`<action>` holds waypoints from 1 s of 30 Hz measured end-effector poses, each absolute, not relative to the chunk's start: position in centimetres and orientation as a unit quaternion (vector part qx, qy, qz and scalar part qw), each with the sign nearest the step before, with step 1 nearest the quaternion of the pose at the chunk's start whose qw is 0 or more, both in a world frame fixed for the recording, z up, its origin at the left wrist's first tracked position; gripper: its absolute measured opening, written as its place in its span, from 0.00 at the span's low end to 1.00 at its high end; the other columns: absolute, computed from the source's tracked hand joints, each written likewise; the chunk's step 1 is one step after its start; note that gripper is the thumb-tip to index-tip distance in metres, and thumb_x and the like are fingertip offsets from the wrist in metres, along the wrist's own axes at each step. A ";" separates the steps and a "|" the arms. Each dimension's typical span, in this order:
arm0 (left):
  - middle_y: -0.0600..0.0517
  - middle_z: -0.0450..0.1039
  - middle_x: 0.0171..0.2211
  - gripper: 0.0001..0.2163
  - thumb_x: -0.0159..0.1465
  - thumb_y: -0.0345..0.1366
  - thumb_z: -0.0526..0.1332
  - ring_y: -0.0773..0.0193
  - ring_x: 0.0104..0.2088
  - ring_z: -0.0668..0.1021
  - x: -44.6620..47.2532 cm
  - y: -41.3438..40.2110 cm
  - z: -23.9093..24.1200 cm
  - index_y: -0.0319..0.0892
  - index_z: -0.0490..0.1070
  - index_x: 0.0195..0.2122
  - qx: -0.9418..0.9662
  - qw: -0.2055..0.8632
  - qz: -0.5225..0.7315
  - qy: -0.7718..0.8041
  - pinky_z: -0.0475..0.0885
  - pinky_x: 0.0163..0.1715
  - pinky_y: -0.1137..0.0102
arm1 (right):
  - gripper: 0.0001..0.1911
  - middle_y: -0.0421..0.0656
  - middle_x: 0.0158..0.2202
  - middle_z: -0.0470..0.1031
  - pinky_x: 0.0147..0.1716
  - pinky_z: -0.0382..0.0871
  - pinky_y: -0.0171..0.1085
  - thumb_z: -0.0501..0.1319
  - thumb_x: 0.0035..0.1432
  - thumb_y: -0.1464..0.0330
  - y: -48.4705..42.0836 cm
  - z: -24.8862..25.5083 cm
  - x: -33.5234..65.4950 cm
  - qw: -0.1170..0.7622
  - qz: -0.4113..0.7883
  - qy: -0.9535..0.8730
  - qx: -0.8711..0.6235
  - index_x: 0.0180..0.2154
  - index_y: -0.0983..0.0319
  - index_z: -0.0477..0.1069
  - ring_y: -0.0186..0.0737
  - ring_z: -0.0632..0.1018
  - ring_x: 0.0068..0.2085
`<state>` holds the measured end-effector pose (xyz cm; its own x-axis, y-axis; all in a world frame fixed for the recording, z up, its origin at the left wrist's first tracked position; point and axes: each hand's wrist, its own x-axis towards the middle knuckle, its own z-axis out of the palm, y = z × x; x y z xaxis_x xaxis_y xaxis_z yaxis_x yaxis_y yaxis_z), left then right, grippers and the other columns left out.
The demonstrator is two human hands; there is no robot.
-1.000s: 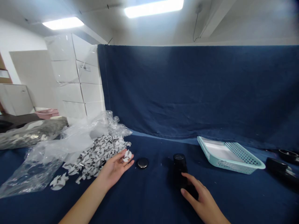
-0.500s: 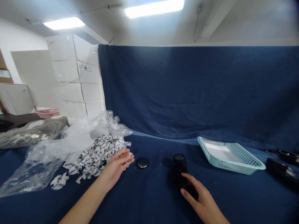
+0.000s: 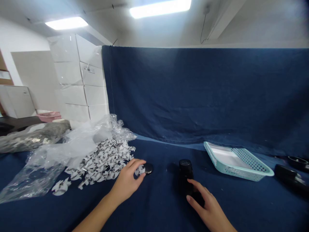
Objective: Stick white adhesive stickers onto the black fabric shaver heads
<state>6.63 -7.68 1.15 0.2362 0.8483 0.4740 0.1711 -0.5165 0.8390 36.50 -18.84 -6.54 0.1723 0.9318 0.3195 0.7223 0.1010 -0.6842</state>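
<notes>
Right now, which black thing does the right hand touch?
The tall jar, under the right hand. The flat cap lies by the left hand, which pinches a white piece; the other black things sit far right.

Navy cloth backdrop [image 3: 205,93], white stacked boxes [image 3: 79,83], ceiling lights [image 3: 160,8]

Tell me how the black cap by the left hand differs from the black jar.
The black cap is a low, flat disc with a shiny top; the black jar stands taller and looks dull. The cap lies beside the left hand, which pinches a white piece; the jar is touched by the right hand. Both are round, black and on the blue cloth.
</notes>
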 end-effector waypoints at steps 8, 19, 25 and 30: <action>0.48 0.75 0.42 0.16 0.51 0.24 0.70 0.53 0.49 0.74 6.5 -7.4 0.9 0.48 0.81 0.38 0.695 0.350 0.513 0.362 0.62 0.59 0.67 | 0.26 0.44 0.54 0.74 0.56 0.67 0.48 0.59 0.58 0.55 -18.9 -6.7 36.6 0.380 0.155 -0.629 -0.660 0.57 0.51 0.65 0.48 0.74 0.54; 0.47 0.77 0.41 0.13 0.53 0.28 0.69 0.51 0.45 0.75 6.5 -7.4 0.8 0.49 0.80 0.40 0.733 0.253 0.508 0.375 0.65 0.56 0.63 | 0.25 0.44 0.53 0.75 0.54 0.69 0.47 0.59 0.58 0.55 -18.9 -6.3 36.5 0.379 0.139 -0.631 -0.663 0.57 0.51 0.67 0.48 0.75 0.53; 0.48 0.77 0.43 0.13 0.59 0.31 0.63 0.53 0.45 0.77 6.1 -7.0 0.0 0.48 0.75 0.45 0.797 0.115 0.465 0.366 0.71 0.50 0.58 | 0.26 0.43 0.53 0.75 0.55 0.68 0.47 0.59 0.58 0.56 -18.9 -6.5 36.6 0.376 0.149 -0.630 -0.663 0.57 0.51 0.66 0.47 0.75 0.53; 0.48 0.74 0.46 0.12 0.63 0.32 0.58 0.56 0.47 0.77 6.0 -6.7 -0.5 0.46 0.73 0.48 0.831 0.022 0.440 0.339 0.74 0.48 0.61 | 0.26 0.43 0.54 0.74 0.56 0.66 0.47 0.58 0.58 0.54 -18.6 -6.6 36.7 0.372 0.162 -0.630 -0.663 0.58 0.51 0.65 0.47 0.74 0.54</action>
